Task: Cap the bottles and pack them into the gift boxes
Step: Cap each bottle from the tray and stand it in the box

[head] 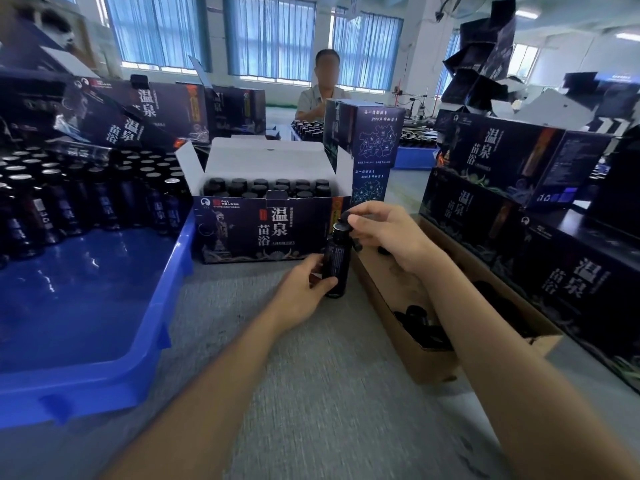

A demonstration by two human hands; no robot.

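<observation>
Grips a dark bottle upright in left hand, low at the grey worktop, just in front of open gift box holding rows of capped bottles. Pinches black cap at the bottle's top with right hand. Flanked by blue crate of silver-topped bottles on the left, cardboard box of loose caps on the right.

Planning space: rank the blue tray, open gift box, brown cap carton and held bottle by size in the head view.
1. blue tray
2-3. open gift box and brown cap carton: alike, arm hides part, unranked
4. held bottle
</observation>
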